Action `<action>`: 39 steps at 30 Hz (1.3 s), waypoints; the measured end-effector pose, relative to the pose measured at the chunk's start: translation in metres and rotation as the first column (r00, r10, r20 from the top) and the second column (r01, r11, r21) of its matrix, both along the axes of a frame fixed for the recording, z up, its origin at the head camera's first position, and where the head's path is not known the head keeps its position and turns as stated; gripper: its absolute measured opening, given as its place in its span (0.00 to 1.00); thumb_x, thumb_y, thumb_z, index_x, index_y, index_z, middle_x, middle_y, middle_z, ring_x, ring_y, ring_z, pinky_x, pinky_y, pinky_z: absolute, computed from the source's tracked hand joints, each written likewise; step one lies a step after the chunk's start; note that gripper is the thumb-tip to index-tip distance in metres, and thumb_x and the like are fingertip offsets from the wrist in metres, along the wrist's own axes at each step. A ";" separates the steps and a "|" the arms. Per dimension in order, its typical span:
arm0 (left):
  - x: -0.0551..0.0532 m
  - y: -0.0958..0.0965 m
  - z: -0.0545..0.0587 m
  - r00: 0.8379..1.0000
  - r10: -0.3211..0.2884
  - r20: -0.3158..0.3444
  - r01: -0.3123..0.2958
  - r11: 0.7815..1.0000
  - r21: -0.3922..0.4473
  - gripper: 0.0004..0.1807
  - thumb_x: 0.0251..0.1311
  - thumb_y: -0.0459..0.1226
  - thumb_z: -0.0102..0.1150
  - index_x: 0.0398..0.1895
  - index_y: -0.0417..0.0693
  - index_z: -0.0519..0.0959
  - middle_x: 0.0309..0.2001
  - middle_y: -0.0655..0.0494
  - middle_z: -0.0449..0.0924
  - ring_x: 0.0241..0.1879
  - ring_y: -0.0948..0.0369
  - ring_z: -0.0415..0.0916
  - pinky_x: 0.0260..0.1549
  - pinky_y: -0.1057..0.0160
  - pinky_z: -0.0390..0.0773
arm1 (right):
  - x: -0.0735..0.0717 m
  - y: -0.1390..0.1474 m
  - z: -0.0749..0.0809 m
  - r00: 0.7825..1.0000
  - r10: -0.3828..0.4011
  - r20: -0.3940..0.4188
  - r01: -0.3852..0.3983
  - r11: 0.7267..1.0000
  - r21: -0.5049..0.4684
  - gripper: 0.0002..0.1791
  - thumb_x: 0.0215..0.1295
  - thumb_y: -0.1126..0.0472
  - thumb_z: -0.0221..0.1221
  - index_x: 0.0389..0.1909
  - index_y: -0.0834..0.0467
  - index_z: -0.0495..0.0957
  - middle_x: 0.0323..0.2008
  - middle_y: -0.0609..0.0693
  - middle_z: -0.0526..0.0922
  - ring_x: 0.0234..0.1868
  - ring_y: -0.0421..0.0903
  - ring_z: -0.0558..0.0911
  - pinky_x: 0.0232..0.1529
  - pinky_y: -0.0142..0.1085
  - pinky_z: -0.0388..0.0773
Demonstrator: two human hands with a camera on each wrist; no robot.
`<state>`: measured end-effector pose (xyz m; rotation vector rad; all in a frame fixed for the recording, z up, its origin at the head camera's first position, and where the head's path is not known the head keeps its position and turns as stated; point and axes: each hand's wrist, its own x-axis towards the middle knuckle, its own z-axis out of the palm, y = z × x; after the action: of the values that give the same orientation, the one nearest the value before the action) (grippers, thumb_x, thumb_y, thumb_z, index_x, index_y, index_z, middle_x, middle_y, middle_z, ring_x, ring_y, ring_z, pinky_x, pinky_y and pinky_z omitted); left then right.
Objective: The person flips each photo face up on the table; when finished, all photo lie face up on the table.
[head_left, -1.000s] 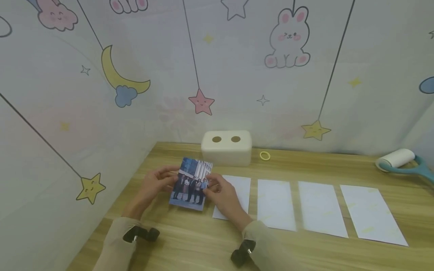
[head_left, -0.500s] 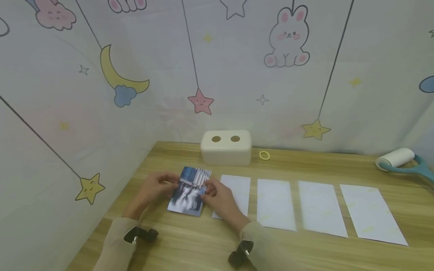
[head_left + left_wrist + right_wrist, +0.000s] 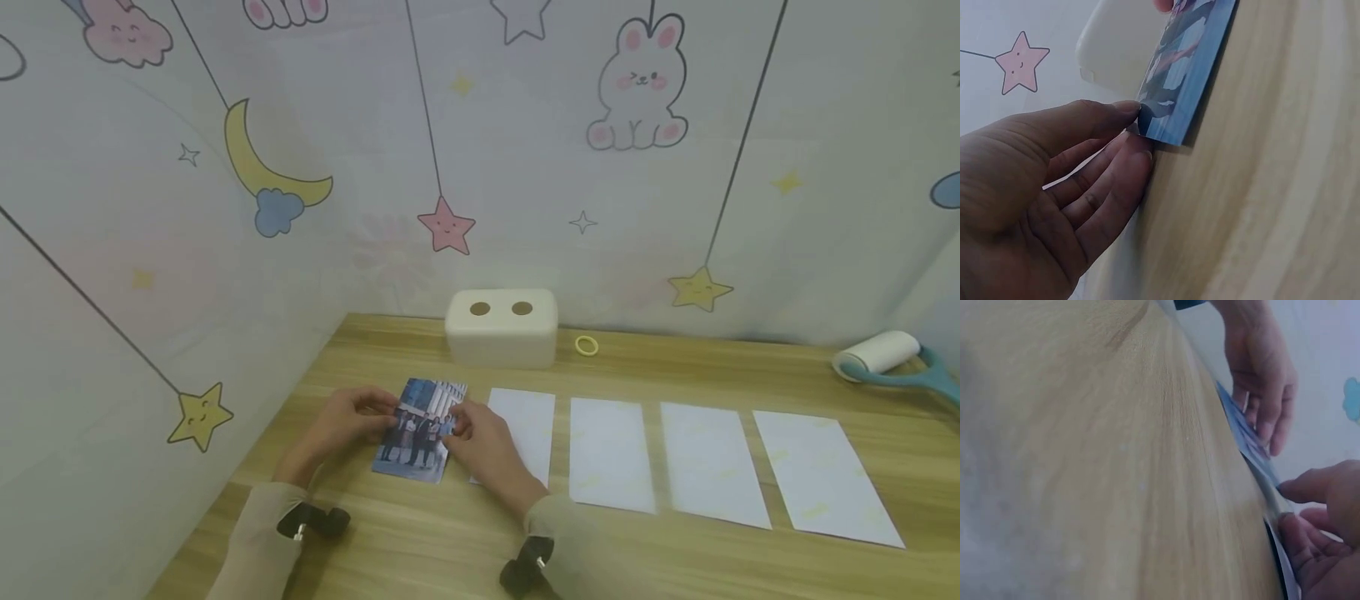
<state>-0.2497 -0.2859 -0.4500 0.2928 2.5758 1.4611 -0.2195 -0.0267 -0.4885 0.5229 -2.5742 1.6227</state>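
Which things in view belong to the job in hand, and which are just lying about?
Part of the job:
photo, held at its edges by the left hand and right hand
four white sheets, probably, lined up beside it

Apparently lying about:
white box
yellow ring
white roll with blue handle

No txt, labels, brands, nos. or signs legible in any of the 3 views.
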 end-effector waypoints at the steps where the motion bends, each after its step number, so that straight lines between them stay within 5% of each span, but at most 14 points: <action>1: 0.000 0.000 0.000 1.000 -0.004 -0.002 0.004 1.000 0.005 0.19 0.61 0.29 0.73 0.54 0.28 0.83 0.45 0.39 0.87 0.37 0.53 0.87 0.34 0.60 0.88 | 0.000 0.000 0.000 1.000 -0.002 -0.004 0.002 1.000 0.008 0.21 0.64 0.68 0.71 0.57 0.67 0.81 0.37 0.47 0.80 0.35 0.40 0.79 0.38 0.33 0.81; 39: 0.000 0.000 -0.005 0.998 0.060 -0.030 -0.063 0.993 -0.099 0.18 0.57 0.29 0.75 0.51 0.33 0.85 0.41 0.46 0.86 0.36 0.56 0.79 0.35 0.62 0.82 | 0.002 -0.009 0.007 1.000 0.002 -0.024 0.003 0.974 0.228 0.21 0.65 0.65 0.70 0.57 0.69 0.82 0.42 0.54 0.76 0.45 0.52 0.82 0.51 0.46 0.84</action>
<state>-0.2499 -0.2854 -0.4553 0.2234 2.6917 1.3513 -0.2176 -0.0360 -0.4815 0.5512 -2.7581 1.3180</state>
